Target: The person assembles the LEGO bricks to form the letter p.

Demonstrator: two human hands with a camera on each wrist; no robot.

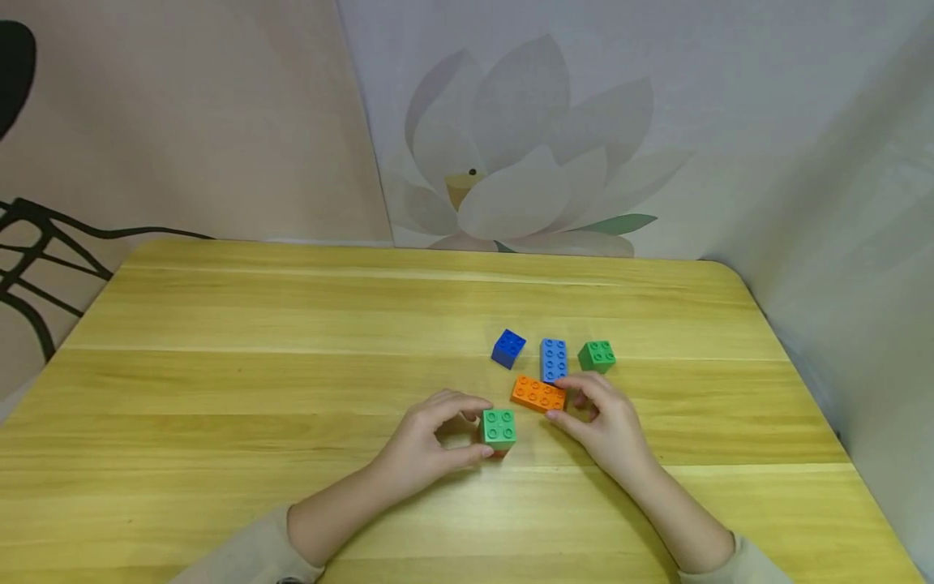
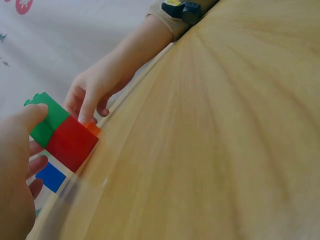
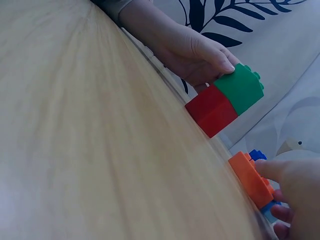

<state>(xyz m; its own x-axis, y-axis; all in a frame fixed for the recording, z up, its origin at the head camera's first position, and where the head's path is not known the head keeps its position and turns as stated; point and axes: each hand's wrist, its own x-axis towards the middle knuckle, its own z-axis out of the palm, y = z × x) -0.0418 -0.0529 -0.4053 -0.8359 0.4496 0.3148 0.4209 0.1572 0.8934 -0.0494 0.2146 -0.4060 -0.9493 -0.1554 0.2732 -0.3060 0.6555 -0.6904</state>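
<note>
My left hand (image 1: pixel 438 434) holds a two-brick stack between thumb and fingers. On top is a green four-stud brick (image 1: pixel 499 430), and under it a red brick (image 2: pixel 75 143), mostly hidden from above. The left thumb lies against the green brick in the left wrist view. With thumb and index finger at opposite long sides, my right hand (image 1: pixel 616 426) pinches the right end of an orange eight-stud brick (image 1: pixel 536 392), which lies at a slant on the table. Just behind the orange brick is a light blue eight-stud brick (image 1: pixel 554 357), its near end close to the right index fingertip.
A dark blue four-stud brick (image 1: pixel 508 349) sits turned at an angle, left of the light blue one. Another green four-stud brick (image 1: pixel 597 356) stands to the right. The wooden table (image 1: pixel 255 365) reaches back to a wall hanging with a printed flower (image 1: pixel 518 195).
</note>
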